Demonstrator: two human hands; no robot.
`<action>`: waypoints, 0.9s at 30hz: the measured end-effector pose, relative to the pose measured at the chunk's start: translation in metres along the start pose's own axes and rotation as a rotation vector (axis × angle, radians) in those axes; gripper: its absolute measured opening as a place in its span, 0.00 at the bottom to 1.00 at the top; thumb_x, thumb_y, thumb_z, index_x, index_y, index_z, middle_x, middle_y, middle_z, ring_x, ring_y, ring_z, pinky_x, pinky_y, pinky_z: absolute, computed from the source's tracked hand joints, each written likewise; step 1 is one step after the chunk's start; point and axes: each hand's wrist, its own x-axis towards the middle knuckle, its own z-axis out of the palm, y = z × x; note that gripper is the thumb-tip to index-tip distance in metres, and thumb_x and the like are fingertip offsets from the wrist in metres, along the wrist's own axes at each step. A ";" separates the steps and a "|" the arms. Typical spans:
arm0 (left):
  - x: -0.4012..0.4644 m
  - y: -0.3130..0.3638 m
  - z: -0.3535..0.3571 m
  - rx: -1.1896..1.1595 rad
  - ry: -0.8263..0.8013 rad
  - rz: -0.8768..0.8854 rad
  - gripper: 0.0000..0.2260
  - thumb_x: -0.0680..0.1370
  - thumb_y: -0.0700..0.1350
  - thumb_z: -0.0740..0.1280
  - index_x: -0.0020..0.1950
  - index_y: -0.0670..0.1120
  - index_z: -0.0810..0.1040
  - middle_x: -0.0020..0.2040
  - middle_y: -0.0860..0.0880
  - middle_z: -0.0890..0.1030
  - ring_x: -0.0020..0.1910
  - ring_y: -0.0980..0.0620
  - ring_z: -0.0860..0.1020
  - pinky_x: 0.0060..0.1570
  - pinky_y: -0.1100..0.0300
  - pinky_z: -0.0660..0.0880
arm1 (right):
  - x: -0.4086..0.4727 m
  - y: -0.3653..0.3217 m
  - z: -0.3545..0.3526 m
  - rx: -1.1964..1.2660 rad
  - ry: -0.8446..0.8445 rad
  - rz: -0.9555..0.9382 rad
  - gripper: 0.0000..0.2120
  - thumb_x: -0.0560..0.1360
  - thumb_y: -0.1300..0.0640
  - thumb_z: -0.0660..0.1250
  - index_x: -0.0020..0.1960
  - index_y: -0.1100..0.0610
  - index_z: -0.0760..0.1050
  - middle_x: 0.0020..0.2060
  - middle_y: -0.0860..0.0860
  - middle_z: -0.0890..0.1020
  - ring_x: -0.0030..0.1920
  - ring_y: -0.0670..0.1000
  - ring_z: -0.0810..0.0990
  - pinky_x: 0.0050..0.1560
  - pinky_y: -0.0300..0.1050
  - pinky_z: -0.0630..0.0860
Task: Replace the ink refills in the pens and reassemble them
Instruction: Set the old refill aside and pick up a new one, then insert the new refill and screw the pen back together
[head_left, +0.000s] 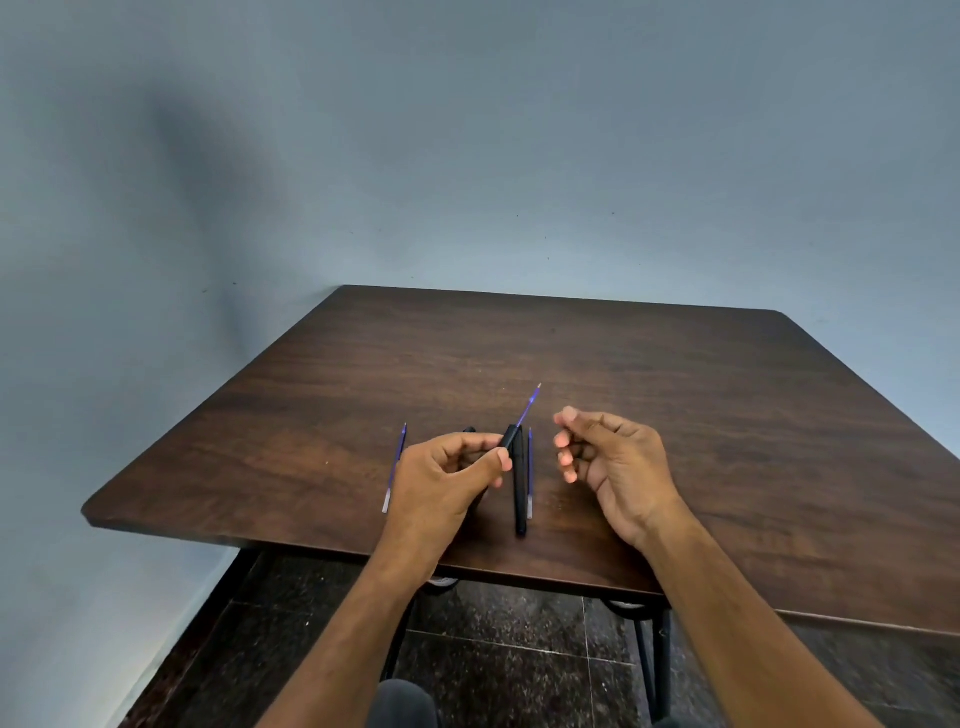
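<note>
My left hand (447, 475) pinches the pen barrel (508, 437), tilted so its refill (528, 408) juts toward my right hand (608, 460), whose loosely curled fingers hold nothing, seemingly ready.

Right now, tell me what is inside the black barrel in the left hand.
A purple refill sticks out of the black barrel held in the left hand, its tip pointing away. How deep it goes is hidden by the barrel and fingers.

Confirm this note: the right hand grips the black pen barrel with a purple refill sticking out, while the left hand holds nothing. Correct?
Not quite. The head view shows the left hand gripping the black pen barrel with the purple refill sticking out; the right hand holds nothing.
</note>
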 end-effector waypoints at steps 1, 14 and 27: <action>0.000 0.002 -0.003 0.021 0.034 0.009 0.06 0.74 0.42 0.76 0.45 0.54 0.88 0.39 0.47 0.87 0.36 0.54 0.83 0.42 0.63 0.79 | 0.000 0.000 0.001 -0.035 0.035 0.013 0.08 0.73 0.62 0.74 0.45 0.68 0.83 0.33 0.60 0.80 0.29 0.52 0.76 0.25 0.43 0.72; 0.004 0.009 -0.048 0.244 0.214 0.115 0.08 0.74 0.43 0.77 0.45 0.57 0.84 0.38 0.57 0.87 0.38 0.59 0.85 0.42 0.67 0.80 | -0.003 0.002 0.079 -1.190 -0.096 -0.125 0.02 0.72 0.56 0.78 0.41 0.52 0.86 0.36 0.48 0.84 0.38 0.44 0.82 0.38 0.35 0.73; 0.003 -0.002 -0.052 0.371 0.235 0.180 0.11 0.74 0.47 0.76 0.43 0.65 0.82 0.41 0.68 0.85 0.42 0.66 0.84 0.44 0.69 0.80 | -0.002 0.019 0.116 -1.573 0.042 0.038 0.13 0.72 0.45 0.72 0.48 0.54 0.77 0.49 0.54 0.84 0.45 0.56 0.81 0.39 0.47 0.71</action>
